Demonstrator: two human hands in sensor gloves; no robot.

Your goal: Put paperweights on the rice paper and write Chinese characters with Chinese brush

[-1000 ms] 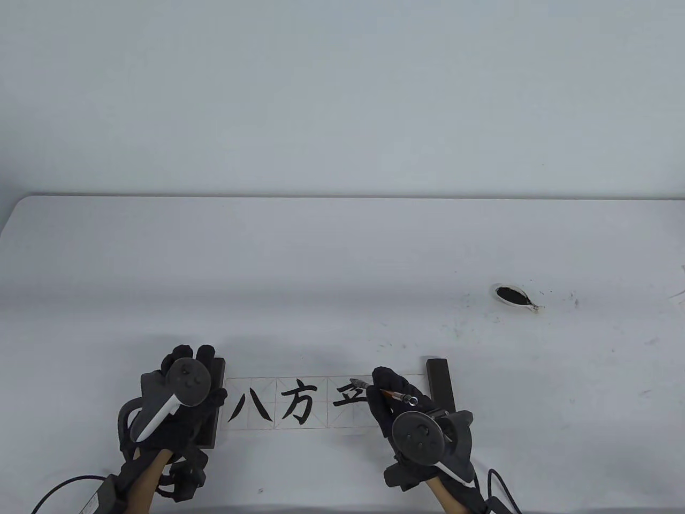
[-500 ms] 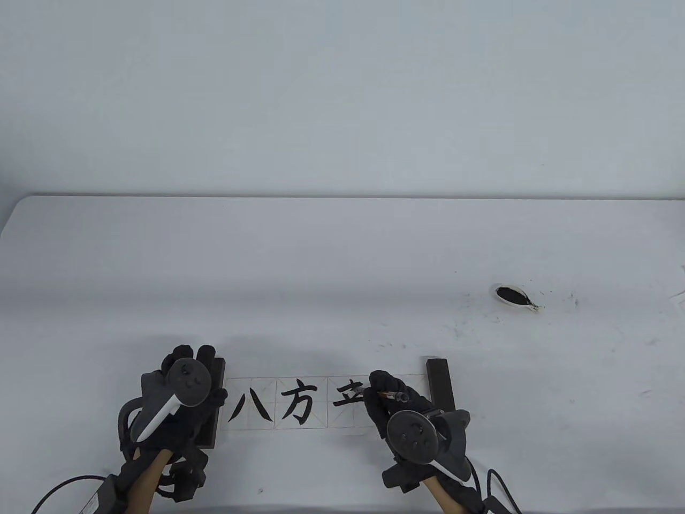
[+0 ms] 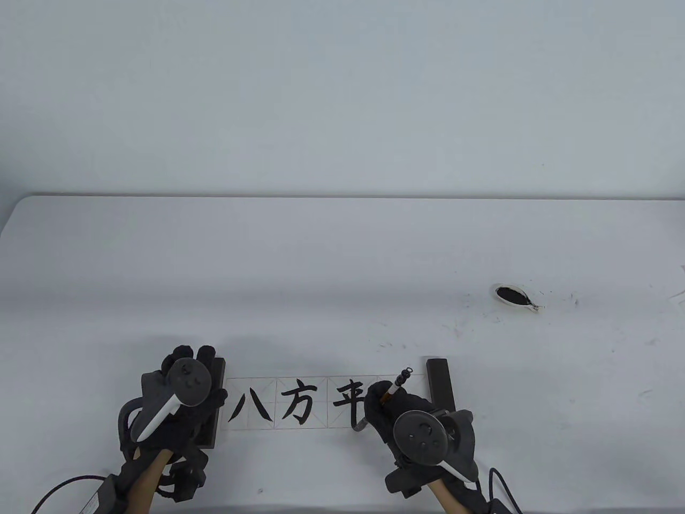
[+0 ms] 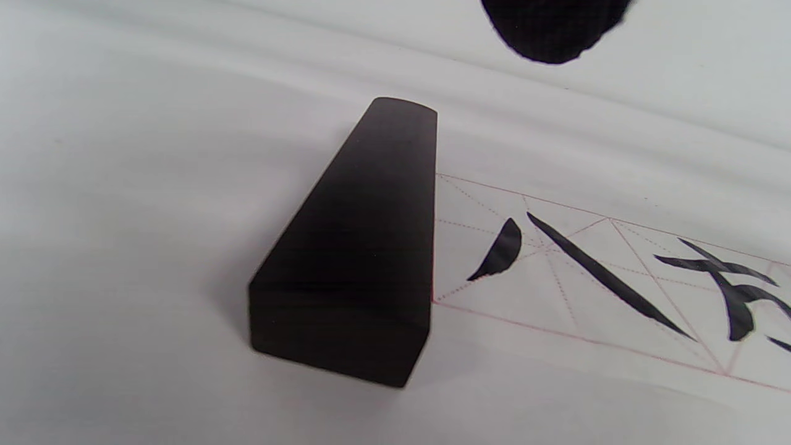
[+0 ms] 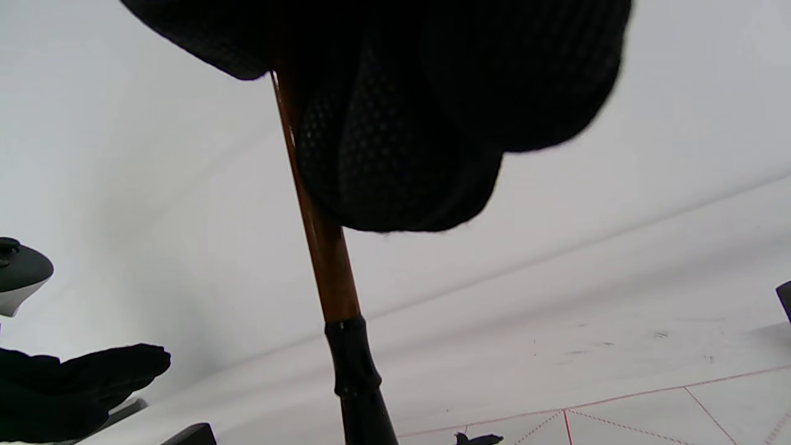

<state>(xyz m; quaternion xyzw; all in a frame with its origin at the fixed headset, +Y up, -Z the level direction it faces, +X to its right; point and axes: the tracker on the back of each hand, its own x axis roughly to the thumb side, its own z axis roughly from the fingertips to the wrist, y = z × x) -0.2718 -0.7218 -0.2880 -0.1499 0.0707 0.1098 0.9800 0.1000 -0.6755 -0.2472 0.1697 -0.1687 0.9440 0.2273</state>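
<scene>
A strip of rice paper point(image 3: 316, 423) with a red grid lies near the table's front edge. It bears the inked characters 八 point(image 3: 249, 404), 方 point(image 3: 297, 401) and a third one point(image 3: 348, 401). Dark paperweights sit on its left end point(image 3: 215, 375) and its right end point(image 3: 441, 383). My right hand point(image 3: 377, 401) grips the brush point(image 3: 398, 381) steeply, with the tip point(image 3: 357, 426) at the paper's near edge below the third character. My left hand point(image 3: 192, 356) lies flat with straight fingers at the left paperweight point(image 4: 358, 247); contact is hidden. The brown brush shaft point(image 5: 321, 247) runs under my gloved fingers point(image 5: 420, 123).
A small white dish of black ink point(image 3: 511, 296) stands at the right of the table, with ink specks around it. The white table point(image 3: 342, 257) stretches far behind the paper. Cables trail from both wrists at the front edge.
My right hand swung the brush from lying flat to steep and drew a vertical stroke down through the third character. My left hand has not moved.
</scene>
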